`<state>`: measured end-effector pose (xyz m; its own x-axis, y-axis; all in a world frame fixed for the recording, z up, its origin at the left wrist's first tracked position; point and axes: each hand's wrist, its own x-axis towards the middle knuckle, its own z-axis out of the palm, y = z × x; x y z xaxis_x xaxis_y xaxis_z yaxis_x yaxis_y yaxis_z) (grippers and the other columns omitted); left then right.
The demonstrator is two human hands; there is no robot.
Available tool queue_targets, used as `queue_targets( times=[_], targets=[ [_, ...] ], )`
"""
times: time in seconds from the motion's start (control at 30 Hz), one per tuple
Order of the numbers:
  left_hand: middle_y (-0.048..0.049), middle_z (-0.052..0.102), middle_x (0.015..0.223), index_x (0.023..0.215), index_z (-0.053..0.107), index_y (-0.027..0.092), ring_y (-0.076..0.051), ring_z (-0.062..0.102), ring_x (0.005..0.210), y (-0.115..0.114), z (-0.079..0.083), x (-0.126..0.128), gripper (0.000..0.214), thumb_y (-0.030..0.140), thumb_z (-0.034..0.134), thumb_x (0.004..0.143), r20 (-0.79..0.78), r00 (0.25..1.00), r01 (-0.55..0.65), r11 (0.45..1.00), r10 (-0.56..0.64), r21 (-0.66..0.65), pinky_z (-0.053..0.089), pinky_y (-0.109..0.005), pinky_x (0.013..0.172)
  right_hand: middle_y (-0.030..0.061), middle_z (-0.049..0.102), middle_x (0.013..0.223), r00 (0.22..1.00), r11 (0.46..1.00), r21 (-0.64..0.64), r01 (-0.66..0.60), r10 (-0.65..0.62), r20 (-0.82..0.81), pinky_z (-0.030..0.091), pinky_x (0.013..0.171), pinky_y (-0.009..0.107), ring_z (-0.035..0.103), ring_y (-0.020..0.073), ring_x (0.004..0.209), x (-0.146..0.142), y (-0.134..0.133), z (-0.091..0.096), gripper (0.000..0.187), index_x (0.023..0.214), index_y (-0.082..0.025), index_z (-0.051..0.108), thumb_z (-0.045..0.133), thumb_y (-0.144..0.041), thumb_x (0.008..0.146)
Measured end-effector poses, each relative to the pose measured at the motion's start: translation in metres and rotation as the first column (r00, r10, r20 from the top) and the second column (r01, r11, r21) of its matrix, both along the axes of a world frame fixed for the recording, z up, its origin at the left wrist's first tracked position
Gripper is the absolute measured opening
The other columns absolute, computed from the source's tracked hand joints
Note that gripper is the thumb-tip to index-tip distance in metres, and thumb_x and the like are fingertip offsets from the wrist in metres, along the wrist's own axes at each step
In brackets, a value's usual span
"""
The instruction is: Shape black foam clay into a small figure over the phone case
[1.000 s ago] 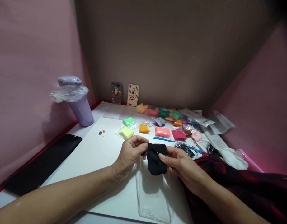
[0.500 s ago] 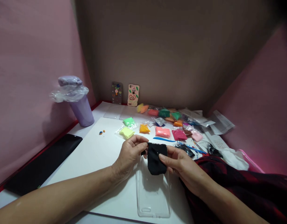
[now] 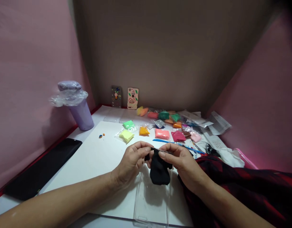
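Observation:
A soft, flat black piece of clay (image 3: pixel 159 174) hangs between my two hands, its lower part drooping with a rounded end. My left hand (image 3: pixel 137 158) pinches its upper left edge between thumb and fingers. At the upper right edge, the thumb and fingers of my right hand (image 3: pixel 180 158) are closed on it. Below lies a clear phone case (image 3: pixel 150 205), its upper end hidden behind the clay and hands. It rests on a white board (image 3: pixel 93 167).
Packets of coloured clay, among them a yellow packet (image 3: pixel 126 136) and a coral packet (image 3: pixel 162 133), lie beyond my hands. A blue modelling tool (image 3: pixel 163 141) is near them. Two decorated phone cases (image 3: pixel 133 98) lean on the wall. At left stand a purple tumbler (image 3: pixel 81 115) and a black tablet-like slab (image 3: pixel 46 167).
My right hand has moved up and inward to the clay's top edge, closer to my left hand. The clay now hangs narrower and more gathered at the top. The view has shifted slightly.

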<state>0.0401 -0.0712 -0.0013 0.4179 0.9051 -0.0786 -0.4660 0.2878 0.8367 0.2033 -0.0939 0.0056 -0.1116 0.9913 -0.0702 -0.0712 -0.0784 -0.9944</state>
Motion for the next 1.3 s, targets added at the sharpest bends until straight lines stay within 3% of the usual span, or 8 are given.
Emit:
queue_targets(
  times=[0.53,0.73,1.3],
  targets=[
    [-0.0002,0.055,0.062,0.067,0.059,0.013,-0.009,0.049,0.058,-0.0069,-0.0026,0.0028,0.012,0.019,0.069,0.069,0.002,1.000,0.007,0.991,-0.007,-0.133,0.038,-0.019,0.057,-0.0035,0.052,0.061,0.996,0.999,0.033,0.034,-0.037,0.085,0.033,0.052,0.023,0.043,0.0102,0.055,-0.0069,-0.0036,-0.0009,0.029,0.072,-0.017,0.057,0.073,-0.040,0.068],
    [0.0001,0.054,0.059,0.065,0.058,0.013,-0.009,0.048,0.056,-0.0059,-0.0033,0.0035,0.008,0.014,0.065,0.069,-0.039,0.999,-0.016,0.993,0.011,-0.118,0.037,-0.019,0.056,-0.0026,0.052,0.062,0.993,0.999,0.049,-0.024,0.018,0.114,0.033,0.051,0.023,0.042,0.0100,0.055,-0.0052,-0.0028,-0.0016,0.033,0.074,-0.017,0.058,0.066,-0.049,0.074],
    [-0.0009,0.055,0.063,0.071,0.060,0.011,-0.009,0.049,0.058,-0.0062,-0.0035,0.0030,0.009,0.016,0.068,0.068,-0.037,0.999,0.019,0.992,-0.024,-0.129,0.036,-0.020,0.058,-0.0030,0.051,0.060,0.993,1.000,0.009,0.005,-0.006,0.118,0.032,0.050,0.022,0.041,0.0092,0.054,-0.0063,-0.0039,-0.0041,0.028,0.073,-0.016,0.056,0.067,-0.042,0.074]
  ],
)
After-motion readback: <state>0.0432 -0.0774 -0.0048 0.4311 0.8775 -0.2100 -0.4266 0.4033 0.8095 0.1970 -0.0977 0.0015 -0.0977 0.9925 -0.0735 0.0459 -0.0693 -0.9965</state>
